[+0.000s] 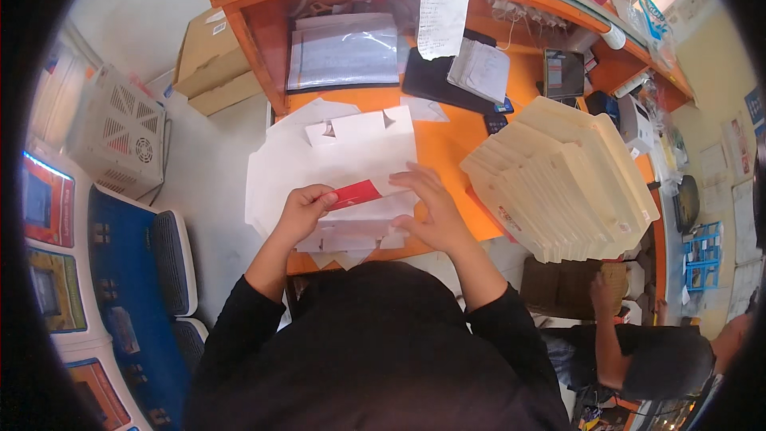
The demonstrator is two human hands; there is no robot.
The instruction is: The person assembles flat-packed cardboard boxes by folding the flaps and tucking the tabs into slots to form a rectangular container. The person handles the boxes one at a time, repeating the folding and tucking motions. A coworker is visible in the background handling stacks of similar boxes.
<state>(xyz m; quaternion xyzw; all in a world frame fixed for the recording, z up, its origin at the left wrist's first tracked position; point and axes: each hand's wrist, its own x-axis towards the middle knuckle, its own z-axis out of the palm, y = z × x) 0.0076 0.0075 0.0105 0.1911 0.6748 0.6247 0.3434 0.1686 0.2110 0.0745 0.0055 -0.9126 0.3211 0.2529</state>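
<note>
In my left hand [306, 209], a flat red strip [356, 194], like a small card or packet, is pinched between thumb and fingers. It is held above an unfolded white carton [279, 161] with raised, slotted flaps along its far and near edges. My right hand [429, 206] hovers over the carton's right side, thumb and fingers apart, with nothing visible in it. A small gap separates its fingers from the red strip's right end. The carton lies on an orange desk [443, 152], with further white sheets partly showing beneath it.
To the right stands a large fanned stack of cream cardboard pieces [558, 183]. Farther back are a black folder [431, 80], a notepad [479, 70], a hanging handwritten sheet [441, 8] and a shelf with plastic-covered papers [343, 52]. Another person [662, 359] is at the lower right.
</note>
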